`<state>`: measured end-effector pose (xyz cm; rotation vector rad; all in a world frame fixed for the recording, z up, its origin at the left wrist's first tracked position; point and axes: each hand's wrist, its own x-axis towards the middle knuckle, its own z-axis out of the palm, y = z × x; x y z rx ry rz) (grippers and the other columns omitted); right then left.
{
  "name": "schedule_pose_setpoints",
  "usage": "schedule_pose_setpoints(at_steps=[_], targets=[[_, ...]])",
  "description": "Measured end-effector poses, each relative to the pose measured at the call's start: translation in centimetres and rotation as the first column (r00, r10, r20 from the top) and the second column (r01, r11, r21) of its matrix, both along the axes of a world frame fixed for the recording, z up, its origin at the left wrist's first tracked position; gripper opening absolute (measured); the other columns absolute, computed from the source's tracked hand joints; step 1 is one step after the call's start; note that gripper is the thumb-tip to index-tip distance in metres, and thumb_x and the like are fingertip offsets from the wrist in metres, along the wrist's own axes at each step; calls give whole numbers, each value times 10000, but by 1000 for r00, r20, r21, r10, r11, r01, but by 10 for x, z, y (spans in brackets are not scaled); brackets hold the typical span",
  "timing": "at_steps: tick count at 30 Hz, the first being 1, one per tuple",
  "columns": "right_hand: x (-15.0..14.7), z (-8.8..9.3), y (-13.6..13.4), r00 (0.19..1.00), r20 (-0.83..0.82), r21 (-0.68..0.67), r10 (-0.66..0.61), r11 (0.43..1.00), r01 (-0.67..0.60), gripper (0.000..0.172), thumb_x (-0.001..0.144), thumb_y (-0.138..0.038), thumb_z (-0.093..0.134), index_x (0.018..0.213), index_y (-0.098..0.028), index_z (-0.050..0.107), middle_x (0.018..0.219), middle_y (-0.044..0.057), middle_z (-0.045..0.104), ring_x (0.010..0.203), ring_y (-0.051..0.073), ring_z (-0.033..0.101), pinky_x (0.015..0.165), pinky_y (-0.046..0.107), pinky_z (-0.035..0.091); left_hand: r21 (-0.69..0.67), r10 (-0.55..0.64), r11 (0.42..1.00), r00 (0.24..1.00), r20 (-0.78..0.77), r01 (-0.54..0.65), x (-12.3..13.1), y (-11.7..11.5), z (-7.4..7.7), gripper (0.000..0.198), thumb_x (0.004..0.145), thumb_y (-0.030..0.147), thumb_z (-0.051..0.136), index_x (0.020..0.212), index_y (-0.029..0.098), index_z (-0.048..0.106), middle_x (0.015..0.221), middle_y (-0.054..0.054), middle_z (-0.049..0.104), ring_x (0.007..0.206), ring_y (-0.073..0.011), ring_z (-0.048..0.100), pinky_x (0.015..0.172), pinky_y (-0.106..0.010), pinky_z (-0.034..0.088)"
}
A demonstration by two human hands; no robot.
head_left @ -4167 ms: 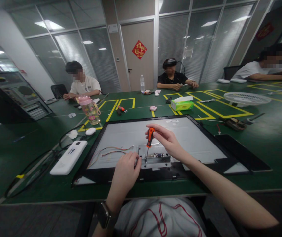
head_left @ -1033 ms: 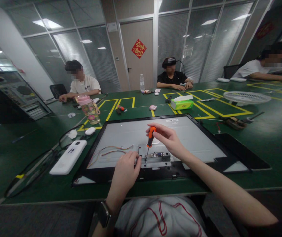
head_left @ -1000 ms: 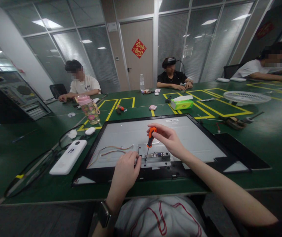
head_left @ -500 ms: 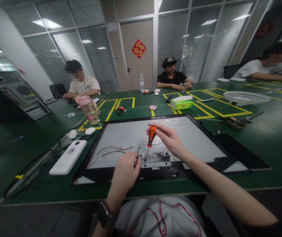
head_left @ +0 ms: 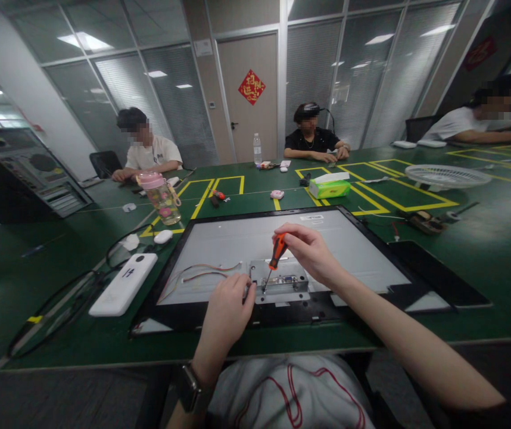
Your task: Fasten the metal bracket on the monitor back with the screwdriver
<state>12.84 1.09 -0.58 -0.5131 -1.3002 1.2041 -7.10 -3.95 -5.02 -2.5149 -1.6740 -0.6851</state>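
My right hand is closed round the orange and black handle of a screwdriver. The screwdriver leans to the right, its tip down at the front left of a metal bracket with connector ports. That bracket lies on the grey back of a flat display panel with a black frame. Against the bracket's left edge, my left hand has its fingers curled together; what is between the fingertips is hidden. Thin coloured wires run over the panel behind my left hand.
A white power bank and black cables lie left of the panel, a pink-lidded bottle behind. At right are a black slab and a dark tool. A tissue pack stands beyond. Several people sit around the table.
My right hand and the screwdriver's handle have shifted slightly right and down, so the screwdriver tilts more. Its tip stays at the same spot. My left hand has barely moved.
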Motion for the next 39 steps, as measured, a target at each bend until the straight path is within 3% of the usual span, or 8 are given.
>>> schedule_pose_setpoints(at_steps=[7,16,23,39], targets=[[-1,5,-5,980,-71,-46,186,981,-189,192,825,-402,704,931,-243,725,892,34,723,860,167,651,816,335,501,7,-9,1000,1000,4,9,-1,0,-2,168,937,216,468,797,190,558,768,-19,607,707,-183,575,663,-294,398],[-1,2,-2,992,-39,-3,123,992,-123,122,753,-364,772,811,-260,744,879,0,639,800,136,599,747,278,493,6,-6,1000,1000,3,6,0,0,0,166,933,211,470,789,191,551,769,-20,608,703,-182,571,662,-293,397],[-1,5,-4,979,-70,-69,193,978,-197,205,809,-384,722,964,-249,727,900,31,712,878,165,649,805,324,506,12,-7,1000,1000,3,7,-1,0,-1,168,932,213,467,788,193,551,772,-21,611,698,-178,573,656,-288,397],[-2,5,-5,978,-72,-77,195,977,-200,189,793,-378,738,928,-247,719,871,25,722,842,165,666,769,315,521,7,-10,1000,1000,6,10,0,-1,0,181,936,215,450,788,193,552,776,-25,613,708,-181,577,669,-292,408]])
